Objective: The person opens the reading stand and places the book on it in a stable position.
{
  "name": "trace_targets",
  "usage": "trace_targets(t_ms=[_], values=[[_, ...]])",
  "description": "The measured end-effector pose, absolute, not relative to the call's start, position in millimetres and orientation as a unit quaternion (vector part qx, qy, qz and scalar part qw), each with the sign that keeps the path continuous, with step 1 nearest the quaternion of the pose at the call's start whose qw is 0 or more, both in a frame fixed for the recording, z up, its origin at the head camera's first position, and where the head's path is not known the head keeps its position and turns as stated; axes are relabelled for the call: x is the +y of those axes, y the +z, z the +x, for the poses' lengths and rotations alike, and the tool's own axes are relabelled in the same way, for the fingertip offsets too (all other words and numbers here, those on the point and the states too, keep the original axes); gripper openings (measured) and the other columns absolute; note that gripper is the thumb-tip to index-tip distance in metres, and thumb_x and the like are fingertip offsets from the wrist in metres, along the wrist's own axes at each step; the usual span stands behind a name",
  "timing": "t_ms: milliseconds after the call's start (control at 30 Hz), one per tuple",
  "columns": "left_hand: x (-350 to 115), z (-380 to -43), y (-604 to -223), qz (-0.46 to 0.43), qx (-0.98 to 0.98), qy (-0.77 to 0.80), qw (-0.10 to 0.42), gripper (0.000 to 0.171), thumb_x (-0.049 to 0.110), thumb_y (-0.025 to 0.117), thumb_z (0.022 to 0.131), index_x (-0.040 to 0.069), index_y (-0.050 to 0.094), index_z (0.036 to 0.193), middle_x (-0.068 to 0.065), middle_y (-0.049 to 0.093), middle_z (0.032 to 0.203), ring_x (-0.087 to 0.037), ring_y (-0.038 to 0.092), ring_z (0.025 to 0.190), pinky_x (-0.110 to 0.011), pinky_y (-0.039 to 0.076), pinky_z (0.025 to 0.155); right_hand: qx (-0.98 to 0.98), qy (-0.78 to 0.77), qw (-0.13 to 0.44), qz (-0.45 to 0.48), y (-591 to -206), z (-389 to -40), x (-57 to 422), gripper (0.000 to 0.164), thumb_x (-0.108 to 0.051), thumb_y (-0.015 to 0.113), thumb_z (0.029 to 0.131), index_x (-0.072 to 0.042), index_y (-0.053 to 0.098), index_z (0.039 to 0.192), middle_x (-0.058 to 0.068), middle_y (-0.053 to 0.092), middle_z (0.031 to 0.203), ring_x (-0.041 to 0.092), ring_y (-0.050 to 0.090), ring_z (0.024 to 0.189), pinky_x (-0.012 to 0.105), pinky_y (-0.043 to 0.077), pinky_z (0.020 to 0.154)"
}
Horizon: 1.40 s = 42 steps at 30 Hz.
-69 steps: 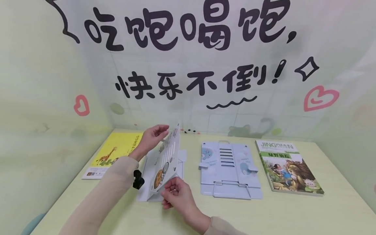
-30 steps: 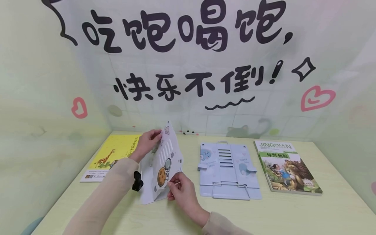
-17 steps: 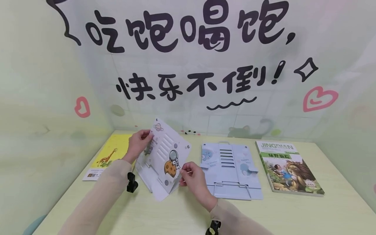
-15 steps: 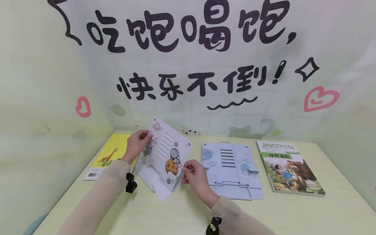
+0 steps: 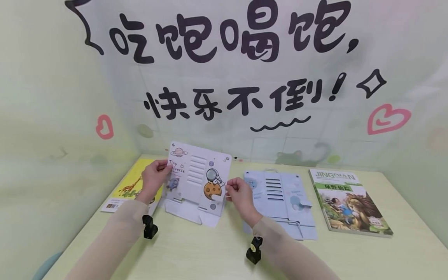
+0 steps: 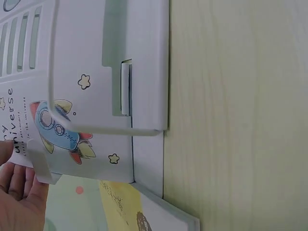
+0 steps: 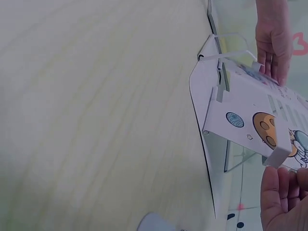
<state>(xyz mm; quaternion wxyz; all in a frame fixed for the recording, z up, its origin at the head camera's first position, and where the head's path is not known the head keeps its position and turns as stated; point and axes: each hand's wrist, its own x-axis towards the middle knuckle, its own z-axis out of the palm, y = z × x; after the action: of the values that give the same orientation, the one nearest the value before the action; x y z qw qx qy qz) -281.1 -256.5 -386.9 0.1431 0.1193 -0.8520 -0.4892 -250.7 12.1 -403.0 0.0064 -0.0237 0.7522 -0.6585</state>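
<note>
A white bookstand (image 5: 189, 192) printed with an astronaut and "Tiny Universe" stands tilted up on its base, front towards me. My left hand (image 5: 154, 179) pinches its left edge, thumb on the printed face. At the opposite edge, my right hand (image 5: 242, 199) pinches the side near the astronaut. A wire page holder (image 6: 50, 72) crosses the lower panel in the left wrist view, and a small side clip (image 6: 41, 163) sits by the left fingers. In the right wrist view, the base plate (image 7: 204, 91) lies on the table under the raised panel.
A blue bookstand (image 5: 259, 210) lies flat to the right, partly behind my right forearm. Beyond it is a book with a lion cover (image 5: 353, 206). A yellow giraffe book (image 5: 134, 171) lies at left, partly covered. A printed curtain (image 5: 217, 132) closes off the table's back.
The white bookstand has turned from nearly edge-on to facing me, its panel still raised. Both hands have moved with it, the right hand shifting right and up along with its edge.
</note>
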Motion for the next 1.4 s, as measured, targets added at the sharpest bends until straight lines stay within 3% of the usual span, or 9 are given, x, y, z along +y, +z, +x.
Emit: trace_targets(t_ms=[167,400,500,667,767,900,1100,1333,1400], values=[[-261.1,-275.7,-389.2,0.133,-0.849,-0.488,0.155,0.04,0.028,0.061,0.091,0.003,0.058,0.122,-0.017,0.063,0.117,-0.026,0.06,0.105,-0.029,0.052,0.085,0.763,-0.645,0.0,-0.02,-402.1,-262.0,10.1,0.01,0.0,0.057,0.09,0.002,0.058,0.099,0.011,0.061,0.087,0.015,0.059,0.075,0.033,0.057,0.072],[-262.9,-266.7,-389.5,0.151,-0.841,-0.492,0.169,0.037,0.026,0.064,0.09,0.003,0.06,0.118,-0.017,0.064,0.114,-0.025,0.062,0.1,-0.009,0.046,0.067,0.776,-0.63,-0.012,-0.016,-399.5,-272.1,7.2,0.009,0.001,0.058,0.089,0.002,0.059,0.098,0.012,0.06,0.088,0.018,0.061,0.076,0.027,0.057,0.069],[-262.7,-265.0,-390.8,0.155,-0.843,-0.485,0.173,0.037,0.027,0.064,0.09,0.003,0.06,0.118,-0.017,0.065,0.113,-0.025,0.062,0.099,-0.013,0.049,0.069,0.776,-0.63,-0.016,-0.012,-398.9,-274.6,6.4,0.009,0.002,0.058,0.089,0.002,0.06,0.097,0.011,0.06,0.087,0.018,0.062,0.075,0.026,0.056,0.068],[-261.3,-263.0,-393.0,0.153,-0.841,-0.486,0.184,0.037,0.027,0.064,0.09,0.002,0.06,0.117,-0.018,0.065,0.112,-0.026,0.062,0.098,-0.028,0.054,0.078,0.776,-0.63,-0.013,-0.005,-398.5,-276.3,5.5,0.008,0.001,0.058,0.089,0.0,0.06,0.097,0.01,0.06,0.086,0.017,0.062,0.075,0.026,0.056,0.069],[-260.7,-262.8,-393.8,0.151,-0.837,-0.488,0.193,0.038,0.028,0.065,0.089,0.001,0.061,0.115,-0.018,0.065,0.11,-0.025,0.063,0.096,-0.035,0.054,0.078,0.777,-0.629,-0.013,-0.006,-398.4,-276.6,5.4,0.008,0.001,0.058,0.089,0.0,0.06,0.097,0.01,0.06,0.087,0.018,0.063,0.076,0.026,0.056,0.069],[-260.5,-263.5,-394.1,0.149,-0.836,-0.489,0.199,0.037,0.028,0.066,0.088,0.002,0.062,0.114,-0.017,0.066,0.108,-0.024,0.063,0.094,-0.037,0.055,0.074,0.777,-0.629,-0.015,-0.008,-398.5,-276.5,5.7,0.009,0.002,0.058,0.089,0.002,0.06,0.097,0.012,0.06,0.087,0.018,0.063,0.076,0.026,0.056,0.068],[-260.8,-264.5,-395.1,0.146,-0.836,-0.494,0.192,0.038,0.027,0.064,0.089,0.001,0.061,0.117,-0.018,0.065,0.111,-0.026,0.062,0.098,-0.037,0.054,0.079,0.776,-0.631,-0.013,-0.007,-399.0,-276.2,5.9,0.009,0.002,0.058,0.089,0.001,0.06,0.097,0.011,0.06,0.087,0.017,0.062,0.075,0.026,0.056,0.069],[-261.9,-266.4,-397.6,0.156,-0.841,-0.485,0.184,0.036,0.029,0.063,0.09,0.006,0.06,0.117,-0.012,0.065,0.11,-0.019,0.062,0.095,-0.046,0.053,0.076,0.777,-0.63,-0.015,-0.004,-399.6,-276.6,5.5,0.009,0.001,0.058,0.089,0.001,0.06,0.097,0.01,0.059,0.087,0.017,0.062,0.075,0.026,0.056,0.07],[-271.4,-277.1,-413.1,0.145,-0.843,-0.48,0.195,0.04,0.036,0.063,0.089,0.007,0.061,0.117,-0.01,0.066,0.109,-0.018,0.063,0.094,-0.033,0.055,0.074,0.777,-0.629,-0.016,-0.005,-400.0,-276.6,5.5,0.008,0.0,0.058,0.089,0.001,0.06,0.097,0.01,0.059,0.087,0.016,0.061,0.075,0.026,0.056,0.07]])
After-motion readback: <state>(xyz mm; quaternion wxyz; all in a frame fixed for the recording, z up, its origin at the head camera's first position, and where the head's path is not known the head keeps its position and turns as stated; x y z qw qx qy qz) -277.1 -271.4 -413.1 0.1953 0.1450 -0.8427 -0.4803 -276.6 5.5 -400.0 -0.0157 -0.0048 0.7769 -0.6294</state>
